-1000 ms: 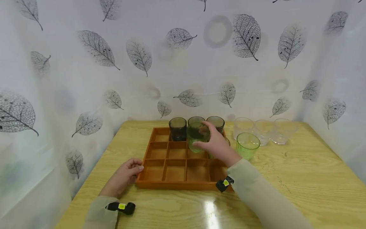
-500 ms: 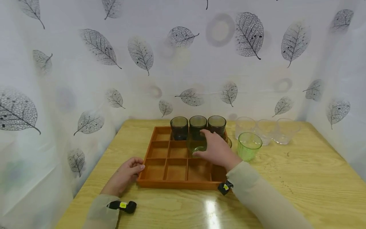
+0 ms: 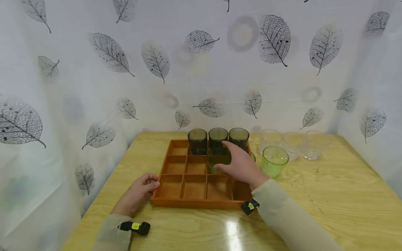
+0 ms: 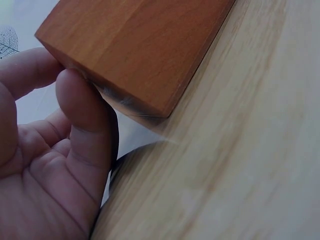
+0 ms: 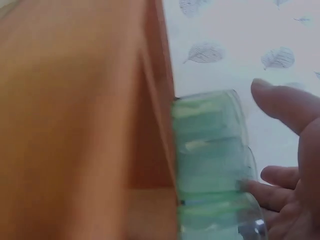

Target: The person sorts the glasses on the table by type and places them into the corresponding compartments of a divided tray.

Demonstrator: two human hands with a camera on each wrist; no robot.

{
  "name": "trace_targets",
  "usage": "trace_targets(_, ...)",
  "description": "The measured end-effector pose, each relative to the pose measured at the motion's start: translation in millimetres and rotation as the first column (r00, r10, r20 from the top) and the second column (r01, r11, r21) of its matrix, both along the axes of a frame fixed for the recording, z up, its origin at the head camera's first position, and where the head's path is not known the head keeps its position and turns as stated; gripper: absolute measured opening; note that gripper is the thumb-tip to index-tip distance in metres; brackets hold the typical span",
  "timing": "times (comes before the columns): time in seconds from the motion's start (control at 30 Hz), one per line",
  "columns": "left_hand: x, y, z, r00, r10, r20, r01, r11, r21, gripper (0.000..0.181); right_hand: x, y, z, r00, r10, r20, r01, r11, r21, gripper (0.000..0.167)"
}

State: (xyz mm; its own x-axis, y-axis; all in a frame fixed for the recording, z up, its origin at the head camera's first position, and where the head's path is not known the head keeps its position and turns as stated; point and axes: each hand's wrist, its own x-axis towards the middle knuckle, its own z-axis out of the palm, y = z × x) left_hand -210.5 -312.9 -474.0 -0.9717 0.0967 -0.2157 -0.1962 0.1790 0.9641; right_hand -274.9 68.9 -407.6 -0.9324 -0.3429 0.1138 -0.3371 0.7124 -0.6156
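Note:
The right hand (image 3: 243,165) is around a green drinking glass (image 3: 217,162) in the tray's middle row, third compartment from the left. In the right wrist view its thumb stands clear of the green glasses (image 5: 210,160), while a fingertip is at or very near one. The left hand (image 3: 138,191) holds the front left corner of the wooden divided tray (image 3: 196,203), thumb and index finger against its side wall (image 4: 82,75). Three dark grey glasses (image 3: 198,143) stand in the back row. Part of another glass's rim (image 3: 253,157) shows behind the right hand.
Right of the tray, a green glass (image 3: 274,162) stands on the wooden table (image 3: 339,195). Behind it are three clear glasses (image 3: 311,146). A leaf-patterned curtain (image 3: 201,76) hangs along the table's back and sides.
The right hand lowered the green glass into the middle row, just in front of the dark glasses, and its grip has loosened. The left hand stays at the tray's corner.

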Motion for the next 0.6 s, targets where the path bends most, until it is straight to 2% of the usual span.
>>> trace_targets(0.17,-0.1,0.8,0.3,1.000,0.014,0.015,-0.014,1.000,0.007,0.029,-0.2,14.5,3.4,0.999,0.002,-0.044,-0.007,0.994,-0.110,0.096)
trace_targets(0.33,-0.3,0.6,0.2,1.000,0.017,0.022,-0.018,1.000,0.010,0.028,3.1,31.4,10.8,0.998,-0.001,-0.055,-0.011,0.978,-0.206,0.092)
trace_targets(0.6,-1.2,-1.6,-1.5,1.000,-0.008,0.013,0.008,1.000,0.018,0.029,9.7,72.0,23.5,0.994,-0.046,-0.095,0.024,0.975,-0.220,0.088)
